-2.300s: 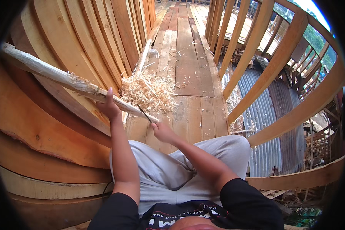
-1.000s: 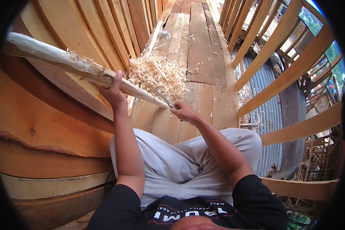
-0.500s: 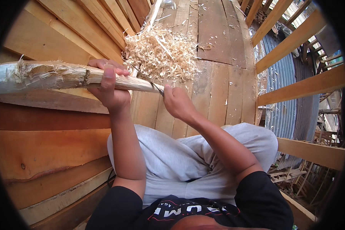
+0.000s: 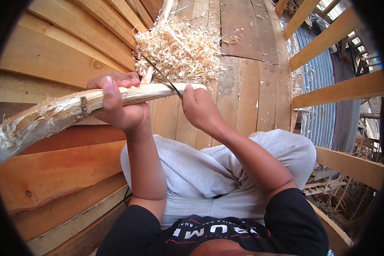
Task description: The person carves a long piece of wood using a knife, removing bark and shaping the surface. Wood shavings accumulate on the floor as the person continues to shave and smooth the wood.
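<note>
A long, pale, curved wooden pole (image 4: 55, 110) stretches from the left rim to the middle, its surface rough with bark shreds and its right end shaved smooth. My left hand (image 4: 117, 102) is wrapped round it, thumb on top. In my right hand (image 4: 198, 106) is the handle of a thin dark knife (image 4: 160, 73); the fingers hide the handle itself. The blade slants up and to the left, across the pole near its pale tip. Beyond the blade lies a heap of curled wood shavings (image 4: 181, 49).
Wooden planks (image 4: 59, 170) line the left side. The plank floor (image 4: 243, 34) carries scattered chips. A slatted wooden railing (image 4: 341, 89) runs along the right, with corrugated metal sheets (image 4: 318, 85) beyond it. My crossed legs in grey trousers (image 4: 179, 170) are below my hands.
The pole has tilted, its left end dropping and its right tip now reaching past my right hand. The knife sits farther back from the tip along the wood.
</note>
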Tool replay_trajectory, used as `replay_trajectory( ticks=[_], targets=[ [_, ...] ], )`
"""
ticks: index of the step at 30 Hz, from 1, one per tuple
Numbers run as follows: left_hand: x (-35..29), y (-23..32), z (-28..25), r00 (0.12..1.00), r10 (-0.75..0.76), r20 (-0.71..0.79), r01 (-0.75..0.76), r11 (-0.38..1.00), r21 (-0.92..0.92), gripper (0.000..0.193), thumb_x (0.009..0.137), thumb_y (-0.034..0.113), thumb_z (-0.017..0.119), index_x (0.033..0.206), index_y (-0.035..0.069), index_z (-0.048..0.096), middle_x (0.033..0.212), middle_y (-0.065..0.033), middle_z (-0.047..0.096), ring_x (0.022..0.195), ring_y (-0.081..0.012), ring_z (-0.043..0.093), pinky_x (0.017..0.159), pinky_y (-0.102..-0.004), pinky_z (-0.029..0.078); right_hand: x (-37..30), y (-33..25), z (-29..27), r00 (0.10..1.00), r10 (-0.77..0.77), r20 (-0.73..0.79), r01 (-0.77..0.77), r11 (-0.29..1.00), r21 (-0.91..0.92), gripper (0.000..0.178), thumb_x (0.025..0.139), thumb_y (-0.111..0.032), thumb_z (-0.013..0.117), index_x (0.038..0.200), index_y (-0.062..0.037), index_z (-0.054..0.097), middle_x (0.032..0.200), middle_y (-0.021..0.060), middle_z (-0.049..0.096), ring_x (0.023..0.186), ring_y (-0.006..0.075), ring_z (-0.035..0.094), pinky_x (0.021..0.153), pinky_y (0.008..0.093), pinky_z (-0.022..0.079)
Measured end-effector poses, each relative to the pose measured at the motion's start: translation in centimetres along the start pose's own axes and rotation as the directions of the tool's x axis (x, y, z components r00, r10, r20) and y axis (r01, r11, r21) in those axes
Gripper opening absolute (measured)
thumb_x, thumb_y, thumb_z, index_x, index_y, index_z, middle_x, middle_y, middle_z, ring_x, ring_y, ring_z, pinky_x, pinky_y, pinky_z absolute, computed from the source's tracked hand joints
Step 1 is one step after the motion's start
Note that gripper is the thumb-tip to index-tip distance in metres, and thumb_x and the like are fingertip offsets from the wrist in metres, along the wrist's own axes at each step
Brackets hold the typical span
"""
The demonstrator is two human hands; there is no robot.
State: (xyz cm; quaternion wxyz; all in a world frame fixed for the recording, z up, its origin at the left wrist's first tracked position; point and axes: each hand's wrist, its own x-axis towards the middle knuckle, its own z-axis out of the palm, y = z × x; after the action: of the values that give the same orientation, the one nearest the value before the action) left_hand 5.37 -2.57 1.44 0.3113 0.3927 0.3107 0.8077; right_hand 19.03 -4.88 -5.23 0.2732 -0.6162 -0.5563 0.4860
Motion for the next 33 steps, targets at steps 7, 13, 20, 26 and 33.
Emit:
replay_trajectory(
  ticks=[7,13,20,26,33],
  targets=[
    [0.7,-1.3,-1.3,0.99,-0.002,-0.14,0.015,0.996,0.09,0.024,0.078,0.027,0.061,0.074,0.01,0.044,0.057,-0.0028,0.046,0.056,-0.0171,0.048,0.061,-0.0364,0.043,3.4,5.1,1.3,0.987,0.097,-0.126,-0.108,0.99,-0.087,0.058,0.097,-0.031,0.03,0.071,0.0098,0.062,0.074,0.0325,0.061,0.076,0.048,0.061,0.077,0.0528,0.046],
    [1.0,-1.1,-2.2,0.977,-0.021,-0.211,0.043,0.994,0.101,0.025,0.077,0.029,0.061,0.076,0.011,0.044,0.059,-0.0033,0.045,0.058,-0.0175,0.048,0.064,-0.0379,0.043,1.2,2.0,1.0,0.993,-0.028,-0.113,0.011,0.989,-0.146,0.058,0.097,-0.03,0.031,0.068,0.0089,0.062,0.071,0.0325,0.06,0.073,0.0487,0.061,0.077,0.0535,0.047],
    [-0.4,-1.0,0.2,0.987,0.004,-0.163,0.016,0.993,0.12,0.026,0.076,0.027,0.062,0.077,0.01,0.043,0.058,-0.0032,0.043,0.058,-0.0178,0.046,0.063,-0.0369,0.043,3.9,5.9,1.1,0.98,0.058,-0.19,-0.081,0.99,-0.117,0.056,0.097,-0.029,0.032,0.068,0.0091,0.062,0.072,0.0327,0.061,0.073,0.0492,0.061,0.076,0.0538,0.047],
    [0.2,-1.3,-2.6,0.978,-0.039,-0.204,0.06,0.993,0.099,0.027,0.077,0.03,0.061,0.078,0.011,0.043,0.062,-0.0033,0.044,0.059,-0.0175,0.047,0.065,-0.0355,0.043,0.2,0.5,0.8,0.991,-0.062,-0.12,0.042,0.986,-0.161,0.056,0.096,-0.03,0.033,0.071,0.0098,0.063,0.074,0.0339,0.061,0.076,0.0486,0.061,0.077,0.0539,0.047],
    [0.2,-1.4,-0.8,0.981,-0.003,-0.193,0.01,0.999,0.033,0.021,0.077,0.021,0.061,0.075,0.009,0.044,0.056,-0.003,0.045,0.053,-0.0149,0.047,0.054,-0.0328,0.046,3.6,5.6,1.4,0.976,0.007,-0.217,-0.039,0.989,-0.144,0.055,0.096,-0.03,0.036,0.067,0.0085,0.063,0.072,0.0311,0.062,0.071,0.0475,0.062,0.074,0.0537,0.048]
  ],
)
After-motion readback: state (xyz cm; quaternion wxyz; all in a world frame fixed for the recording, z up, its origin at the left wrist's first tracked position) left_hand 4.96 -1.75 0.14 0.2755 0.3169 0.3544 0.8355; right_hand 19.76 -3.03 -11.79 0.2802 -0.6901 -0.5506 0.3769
